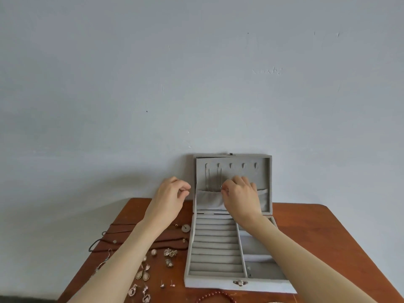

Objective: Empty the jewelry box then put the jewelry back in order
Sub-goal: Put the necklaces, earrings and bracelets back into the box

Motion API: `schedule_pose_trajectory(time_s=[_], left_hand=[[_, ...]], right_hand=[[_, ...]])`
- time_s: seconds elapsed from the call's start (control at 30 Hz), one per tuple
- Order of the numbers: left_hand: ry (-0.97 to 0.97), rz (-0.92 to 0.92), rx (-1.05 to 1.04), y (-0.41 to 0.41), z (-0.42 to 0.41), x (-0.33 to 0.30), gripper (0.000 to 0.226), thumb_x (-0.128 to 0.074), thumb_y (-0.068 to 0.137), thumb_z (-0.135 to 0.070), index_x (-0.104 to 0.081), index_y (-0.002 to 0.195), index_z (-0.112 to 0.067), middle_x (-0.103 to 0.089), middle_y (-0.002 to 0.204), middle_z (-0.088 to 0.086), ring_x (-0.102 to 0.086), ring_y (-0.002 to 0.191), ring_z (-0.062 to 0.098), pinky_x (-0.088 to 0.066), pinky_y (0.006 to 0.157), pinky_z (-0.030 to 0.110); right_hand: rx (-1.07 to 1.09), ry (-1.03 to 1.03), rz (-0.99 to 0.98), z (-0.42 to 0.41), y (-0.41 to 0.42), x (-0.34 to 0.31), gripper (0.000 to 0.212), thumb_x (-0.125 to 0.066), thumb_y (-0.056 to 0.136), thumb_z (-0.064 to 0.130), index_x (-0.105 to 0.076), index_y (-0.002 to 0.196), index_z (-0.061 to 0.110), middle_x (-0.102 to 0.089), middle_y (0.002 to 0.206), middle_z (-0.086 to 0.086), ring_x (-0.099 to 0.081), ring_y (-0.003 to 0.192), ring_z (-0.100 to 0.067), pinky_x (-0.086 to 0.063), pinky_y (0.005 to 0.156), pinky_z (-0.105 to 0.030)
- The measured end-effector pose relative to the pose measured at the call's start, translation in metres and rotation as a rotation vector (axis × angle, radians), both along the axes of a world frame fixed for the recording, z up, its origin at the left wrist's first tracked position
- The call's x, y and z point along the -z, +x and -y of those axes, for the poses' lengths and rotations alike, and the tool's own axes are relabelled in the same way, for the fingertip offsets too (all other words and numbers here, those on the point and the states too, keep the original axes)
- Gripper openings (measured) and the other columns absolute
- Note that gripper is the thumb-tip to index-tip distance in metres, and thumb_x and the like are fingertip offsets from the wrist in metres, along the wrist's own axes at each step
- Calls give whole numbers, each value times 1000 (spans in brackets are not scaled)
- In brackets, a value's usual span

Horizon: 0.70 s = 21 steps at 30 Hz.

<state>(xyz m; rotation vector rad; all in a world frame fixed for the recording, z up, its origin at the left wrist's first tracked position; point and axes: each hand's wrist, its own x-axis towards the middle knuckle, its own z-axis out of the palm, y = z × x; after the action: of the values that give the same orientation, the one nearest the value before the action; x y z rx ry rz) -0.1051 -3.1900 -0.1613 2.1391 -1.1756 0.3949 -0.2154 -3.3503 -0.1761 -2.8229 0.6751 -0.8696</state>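
A grey velvet jewelry box [218,283] stands open on a wooden table [328,237], its lid [265,171] upright against the wall. Two thin silver chains [207,178] hang from the lid's left hooks into a fabric pocket [209,200]. My right hand [240,195] is at the pocket's top edge, fingers curled, pinching the lower end of the second chain [218,179]. My left hand [172,193] hovers just left of the lid with thumb against curled fingers; nothing shows between them. The ring rolls [215,243] are bare.
Left of the box lie dark cord necklaces [122,241], a round pendant [186,228] and several earrings [143,274]. A red bead bracelet [215,295] lies at the front edge. A small piece [249,272] sits in the box's right compartment. The wall is directly behind.
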Motion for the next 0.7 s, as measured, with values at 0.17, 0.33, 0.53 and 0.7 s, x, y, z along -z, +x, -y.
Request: schedule_pose_trajectory(time_s=[0.17,0.33,0.53,0.7], left_hand=[[118,-97,14,9,-41,11,19,-58,89,-19,-66,107,-20,-58,91,-12,-54,84,0,-36,72,7],[184,-123,-37,27,-73,31,16,-61,87,-19,-68,100,-23,-57,89,-15,-54,89,4,-34,72,10],[329,-113,-59,47,-86,53,33,-58,89,-24,-57,122,-23,-52,119,-6,-42,115,12,-35,97,28],[368,-151,-32,48,-85,62,35,-55,91,-26,-54,126,-24,-49,125,-5,-37,120,14,-33,102,33]], right_hand=[[-169,15,4,-40,5,-6,24,-40,96,22,-58,108,13,-58,108,-3,-52,101,-21,-42,87,-32],[-319,67,-154,-84,27,-6,25,-43,95,17,-56,114,8,-56,114,-9,-55,104,-27,-47,83,-35],[-273,-9,-475,-107,57,13,22,-45,93,11,-56,110,2,-50,119,-15,-48,113,-31,-40,91,-35],[-182,-141,-603,-112,66,20,22,-48,90,7,-56,111,3,-54,118,-16,-49,111,-32,-41,90,-37]])
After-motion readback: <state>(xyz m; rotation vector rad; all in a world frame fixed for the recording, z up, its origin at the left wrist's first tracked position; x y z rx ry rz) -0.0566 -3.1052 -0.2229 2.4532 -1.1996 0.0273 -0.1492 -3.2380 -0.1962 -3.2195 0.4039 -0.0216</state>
